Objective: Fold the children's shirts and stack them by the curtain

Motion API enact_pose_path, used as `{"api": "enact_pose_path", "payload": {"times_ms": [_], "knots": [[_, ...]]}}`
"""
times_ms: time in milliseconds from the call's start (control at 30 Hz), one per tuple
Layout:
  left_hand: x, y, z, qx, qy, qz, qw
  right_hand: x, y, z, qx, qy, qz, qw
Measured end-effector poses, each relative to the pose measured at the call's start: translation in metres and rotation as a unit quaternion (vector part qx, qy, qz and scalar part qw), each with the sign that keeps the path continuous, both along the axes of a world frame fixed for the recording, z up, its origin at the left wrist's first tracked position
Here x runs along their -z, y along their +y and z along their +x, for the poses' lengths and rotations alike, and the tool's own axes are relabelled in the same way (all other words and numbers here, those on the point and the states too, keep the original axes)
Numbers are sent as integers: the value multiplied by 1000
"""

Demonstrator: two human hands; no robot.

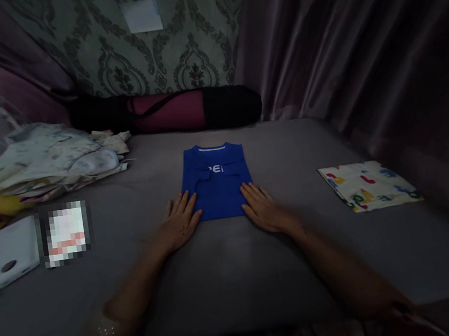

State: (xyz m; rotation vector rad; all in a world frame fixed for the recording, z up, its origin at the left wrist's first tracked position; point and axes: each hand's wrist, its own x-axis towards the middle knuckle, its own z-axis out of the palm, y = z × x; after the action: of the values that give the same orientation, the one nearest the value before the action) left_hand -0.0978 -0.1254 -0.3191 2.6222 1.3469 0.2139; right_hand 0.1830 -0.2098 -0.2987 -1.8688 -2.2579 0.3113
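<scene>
My left hand (182, 218) and right hand (261, 207) lie flat, gripping nothing, at the near corners of a folded blue shirt (220, 197) centred on the grey sheet (239, 276). It looks light, soft and floppy, best supported from beneath both sides.

You wore the only camera on your head, and it faced forward and down over the gray sheet (239, 281). Your left hand (180, 219) and right hand (263, 208) showed at close range around mid-frame, your arms (138, 281) entering from the bottom; the patterned wall (192, 51) stood farthest, top centre.
</scene>
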Motion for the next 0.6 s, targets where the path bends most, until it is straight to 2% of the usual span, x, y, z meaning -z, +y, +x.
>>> {"api": "enact_pose_path", "payload": {"times_ms": [100,233,433,600], "knots": [[-4,-1,-4,5,-31,16,999,-2,0,3,-4,23,-10,1000],[-16,-4,-11,61,-96,53,992,-9,-5,7,-29,70,28,997],[-27,-7,-10,125,-103,7,987,-16,-11,0,-93,79,83,989],[-28,-6,-6,180,-96,77,976,-14,-10,-2,-104,85,98,986]]}}
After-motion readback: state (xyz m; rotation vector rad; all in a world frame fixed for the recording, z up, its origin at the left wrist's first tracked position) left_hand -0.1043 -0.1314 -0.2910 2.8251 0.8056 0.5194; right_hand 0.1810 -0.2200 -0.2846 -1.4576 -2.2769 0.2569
